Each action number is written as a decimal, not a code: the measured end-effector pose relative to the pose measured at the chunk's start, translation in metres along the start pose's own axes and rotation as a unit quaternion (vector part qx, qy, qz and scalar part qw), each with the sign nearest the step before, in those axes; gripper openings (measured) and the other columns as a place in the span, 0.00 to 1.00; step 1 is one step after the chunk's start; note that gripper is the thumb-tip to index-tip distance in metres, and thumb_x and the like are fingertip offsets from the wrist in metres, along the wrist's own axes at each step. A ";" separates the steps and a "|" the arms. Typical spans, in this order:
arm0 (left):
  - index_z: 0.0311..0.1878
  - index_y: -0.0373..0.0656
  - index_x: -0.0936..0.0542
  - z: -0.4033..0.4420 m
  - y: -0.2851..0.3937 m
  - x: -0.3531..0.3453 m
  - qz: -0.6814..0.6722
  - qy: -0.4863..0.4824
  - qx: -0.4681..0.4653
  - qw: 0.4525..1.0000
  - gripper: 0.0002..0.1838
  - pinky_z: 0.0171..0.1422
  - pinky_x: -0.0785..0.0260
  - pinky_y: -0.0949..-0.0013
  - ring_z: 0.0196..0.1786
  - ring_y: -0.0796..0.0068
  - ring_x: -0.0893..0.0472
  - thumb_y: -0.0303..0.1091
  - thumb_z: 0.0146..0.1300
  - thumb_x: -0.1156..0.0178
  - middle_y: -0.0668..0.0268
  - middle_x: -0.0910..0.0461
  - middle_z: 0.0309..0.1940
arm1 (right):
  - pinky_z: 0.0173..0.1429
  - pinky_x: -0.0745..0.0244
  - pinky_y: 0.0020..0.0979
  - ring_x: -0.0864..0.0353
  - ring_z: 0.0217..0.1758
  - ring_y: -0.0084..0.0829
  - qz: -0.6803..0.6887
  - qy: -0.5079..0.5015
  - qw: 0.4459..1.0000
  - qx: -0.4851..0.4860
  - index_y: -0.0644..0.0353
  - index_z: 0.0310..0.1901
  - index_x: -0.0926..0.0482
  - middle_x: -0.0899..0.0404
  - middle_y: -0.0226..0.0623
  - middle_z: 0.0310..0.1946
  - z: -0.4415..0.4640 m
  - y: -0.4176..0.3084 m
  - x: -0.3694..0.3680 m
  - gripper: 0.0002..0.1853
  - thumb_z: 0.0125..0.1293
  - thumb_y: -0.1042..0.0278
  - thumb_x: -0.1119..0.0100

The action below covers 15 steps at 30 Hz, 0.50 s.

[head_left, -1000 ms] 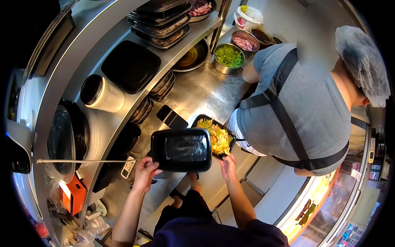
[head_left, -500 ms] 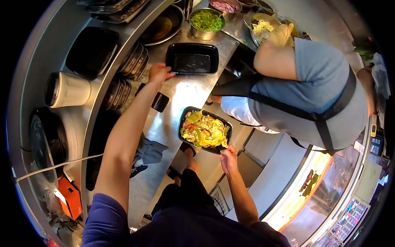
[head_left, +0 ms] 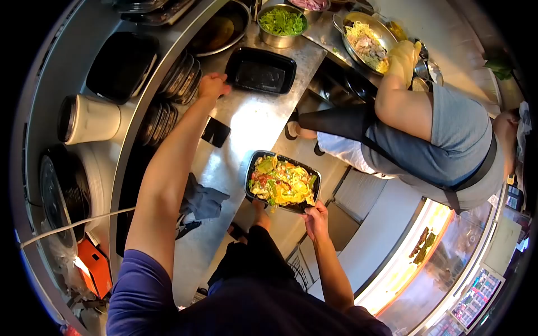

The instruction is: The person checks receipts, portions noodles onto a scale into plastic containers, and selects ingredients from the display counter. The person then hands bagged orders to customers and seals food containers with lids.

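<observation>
An empty black container lies on the steel counter. Just beside its left edge is my left hand, fingers slightly apart and holding nothing. My right hand grips the lower right corner of a black container of mixed food, held level near the counter's edge. A black phone lies on the counter below my left hand.
A pot of chopped greens and a dark pan stand at the back. At right, a gloved co-worker reaches toward a pan of noodles. Stacked containers and a grey cloth are at left.
My left hand has moved the empty container up and left onto the counter and let it go. The food container is now in full view in my right hand. The co-worker has shifted.
</observation>
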<state>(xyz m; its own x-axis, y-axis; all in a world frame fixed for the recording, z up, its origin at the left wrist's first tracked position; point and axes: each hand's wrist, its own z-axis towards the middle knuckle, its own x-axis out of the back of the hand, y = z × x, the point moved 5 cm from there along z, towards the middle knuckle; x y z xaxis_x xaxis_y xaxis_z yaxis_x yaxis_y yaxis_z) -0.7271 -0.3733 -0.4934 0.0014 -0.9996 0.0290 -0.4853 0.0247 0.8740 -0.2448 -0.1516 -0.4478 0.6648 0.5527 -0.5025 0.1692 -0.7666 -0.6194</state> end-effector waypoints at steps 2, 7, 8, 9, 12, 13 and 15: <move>0.53 0.31 0.27 -0.013 -0.006 0.002 0.028 0.012 -0.019 0.999 0.14 0.34 0.19 0.67 0.32 0.64 0.16 0.17 0.65 0.52 0.54 0.19 0.42 | 0.44 0.18 0.34 0.22 0.32 0.24 -0.009 0.011 1.000 -0.012 0.58 0.26 0.32 0.21 0.34 0.31 -0.001 -0.001 0.000 0.10 0.59 0.85 0.47; 0.54 0.35 0.25 -0.146 -0.008 -0.006 -0.020 -0.073 0.006 0.997 0.13 0.48 0.22 0.68 0.44 0.69 0.18 0.31 0.70 0.44 0.58 0.19 0.44 | 0.44 0.18 0.34 0.20 0.33 0.26 -0.002 0.002 1.000 -0.013 0.59 0.27 0.32 0.20 0.36 0.32 0.006 -0.003 -0.013 0.09 0.59 0.85 0.47; 0.50 0.35 0.23 -0.169 -0.017 0.002 -0.013 -0.078 -0.010 0.997 0.12 0.48 0.23 0.68 0.43 0.71 0.18 0.33 0.70 0.43 0.60 0.18 0.44 | 0.46 0.17 0.36 0.18 0.36 0.29 -0.004 -0.024 1.000 -0.016 0.61 0.30 0.29 0.19 0.38 0.36 0.013 -0.001 -0.010 0.06 0.58 0.85 0.48; 0.48 0.35 0.21 -0.188 -0.036 0.015 0.023 -0.084 -0.036 0.996 0.11 0.48 0.24 0.70 0.43 0.74 0.18 0.34 0.70 0.43 0.62 0.18 0.43 | 0.49 0.17 0.38 0.16 0.39 0.31 -0.005 -0.051 0.998 -0.020 0.64 0.33 0.26 0.17 0.40 0.39 0.019 0.000 -0.009 0.06 0.58 0.85 0.49; 0.55 0.37 0.22 -0.247 -0.073 0.041 0.009 -0.089 0.048 0.995 0.15 0.48 0.25 0.71 0.43 0.74 0.19 0.35 0.72 0.45 0.65 0.18 0.44 | 0.53 0.19 0.38 0.17 0.42 0.30 -0.014 -0.075 0.996 -0.044 0.64 0.34 0.26 0.17 0.39 0.41 0.036 -0.005 -0.014 0.06 0.57 0.85 0.49; 0.56 0.37 0.22 -0.258 -0.081 0.048 -0.005 -0.107 0.060 0.992 0.15 0.47 0.24 0.71 0.45 0.75 0.19 0.34 0.73 0.47 0.65 0.18 0.45 | 0.53 0.19 0.37 0.17 0.42 0.29 -0.023 -0.081 0.995 -0.057 0.64 0.34 0.26 0.17 0.39 0.41 0.042 -0.005 -0.016 0.06 0.57 0.85 0.49; 0.56 0.37 0.21 -0.274 -0.080 0.056 -0.010 -0.132 0.086 0.987 0.15 0.46 0.24 0.72 0.46 0.76 0.20 0.33 0.73 0.48 0.66 0.18 0.45 | 0.52 0.19 0.37 0.17 0.40 0.29 -0.048 -0.100 0.992 -0.063 0.63 0.33 0.26 0.18 0.38 0.38 0.056 -0.008 -0.023 0.05 0.57 0.84 0.49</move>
<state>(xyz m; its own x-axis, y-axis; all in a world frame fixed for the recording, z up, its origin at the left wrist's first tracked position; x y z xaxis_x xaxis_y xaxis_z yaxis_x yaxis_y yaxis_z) -0.4480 -0.4266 -0.4290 -0.2051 -0.9695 -0.1340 -0.6283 0.0255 0.7775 -0.3022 -0.1401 -0.4648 0.4866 0.6687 -0.5621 0.3218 -0.7354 -0.5963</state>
